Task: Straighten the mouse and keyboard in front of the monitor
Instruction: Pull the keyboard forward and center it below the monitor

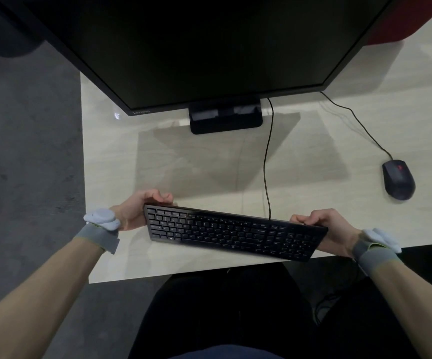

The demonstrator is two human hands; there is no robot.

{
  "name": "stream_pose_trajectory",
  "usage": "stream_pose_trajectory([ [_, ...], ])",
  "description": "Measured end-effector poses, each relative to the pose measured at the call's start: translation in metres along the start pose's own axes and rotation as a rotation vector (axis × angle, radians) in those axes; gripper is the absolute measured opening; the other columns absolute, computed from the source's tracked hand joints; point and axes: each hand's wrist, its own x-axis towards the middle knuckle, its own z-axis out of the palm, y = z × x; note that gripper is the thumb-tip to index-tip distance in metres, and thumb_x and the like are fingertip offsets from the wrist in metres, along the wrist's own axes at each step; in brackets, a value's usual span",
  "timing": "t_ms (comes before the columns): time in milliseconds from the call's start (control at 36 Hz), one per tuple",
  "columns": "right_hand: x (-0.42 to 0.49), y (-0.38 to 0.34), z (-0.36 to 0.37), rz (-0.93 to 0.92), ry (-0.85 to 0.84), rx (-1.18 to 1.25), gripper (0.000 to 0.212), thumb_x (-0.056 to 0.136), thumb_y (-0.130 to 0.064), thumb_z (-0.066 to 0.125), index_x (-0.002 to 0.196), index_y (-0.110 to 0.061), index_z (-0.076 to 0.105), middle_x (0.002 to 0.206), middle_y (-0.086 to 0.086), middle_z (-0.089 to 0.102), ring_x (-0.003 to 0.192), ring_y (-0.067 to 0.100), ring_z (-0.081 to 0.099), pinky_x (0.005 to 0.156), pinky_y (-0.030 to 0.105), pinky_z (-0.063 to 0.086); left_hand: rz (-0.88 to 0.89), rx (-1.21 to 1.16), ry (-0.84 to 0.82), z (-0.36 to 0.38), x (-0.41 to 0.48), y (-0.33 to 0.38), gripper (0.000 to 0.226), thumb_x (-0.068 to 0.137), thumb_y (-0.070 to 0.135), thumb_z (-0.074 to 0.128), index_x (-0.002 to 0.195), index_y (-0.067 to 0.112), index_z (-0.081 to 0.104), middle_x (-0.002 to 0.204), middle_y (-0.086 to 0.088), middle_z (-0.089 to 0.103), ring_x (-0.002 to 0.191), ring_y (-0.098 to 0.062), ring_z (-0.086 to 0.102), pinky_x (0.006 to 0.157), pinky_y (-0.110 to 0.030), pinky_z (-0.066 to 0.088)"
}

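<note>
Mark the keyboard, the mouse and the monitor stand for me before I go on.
keyboard (pixel 233 233), head view, on the middle key rows.
mouse (pixel 398 180), head view, on the top of its shell.
monitor stand (pixel 225 123), head view, on the flat black base.

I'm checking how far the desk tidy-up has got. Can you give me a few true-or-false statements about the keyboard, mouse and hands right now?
1. The left hand and the right hand each grip one end of the keyboard. True.
2. The keyboard lies parallel to the monitor. False: it is skewed, its right end nearer the person, and its near right corner overhangs the desk edge.
3. The mouse sits to the right of the keyboard, untouched. True.
4. The monitor screen is lit. False: it is dark.
5. The mouse is wireless. False: a cable runs from it toward the monitor.
</note>
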Motion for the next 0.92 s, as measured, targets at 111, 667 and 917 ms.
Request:
stream_pose_trajectory([
  [111,0.001,0.002,0.002,-0.003,0.039,0.009,0.023,0.066,-0.023,0.057,0.081,-0.008,0.047,0.081,0.011,0.051,0.07,0.027,0.051,0.065,0.038,0.042,0.037,0.024,0.02,0.007,0.0,0.005,0.008,0.082,0.023,0.042,0.076,0.018,0.044,0.08,-0.002,0.051,0.071,-0.021,0.052,0.067,-0.034,0.043],
  [667,0.004,0.005,0.01,-0.051,0.204,0.17,0.01,0.07,-0.021,0.048,0.068,-0.016,0.04,0.071,0.003,0.036,0.062,0.021,0.039,0.063,0.038,0.033,0.178,0.078,0.341,0.015,0.005,0.004,0.017,0.081,0.027,0.05,0.071,0.014,0.056,0.068,-0.003,0.051,0.062,-0.019,0.049,0.06,-0.032,0.037],
  [917,0.008,0.012,0.01,-0.158,0.41,0.219,0.007,0.065,-0.02,0.055,0.069,-0.014,0.053,0.074,0.005,0.051,0.068,0.025,0.051,0.068,0.038,0.042,0.233,-0.074,0.611,0.023,0.012,0.004,0.021,0.081,0.02,0.051,0.063,0.012,0.055,0.061,0.0,0.062,0.056,-0.017,0.052,0.058,-0.03,0.039],
])
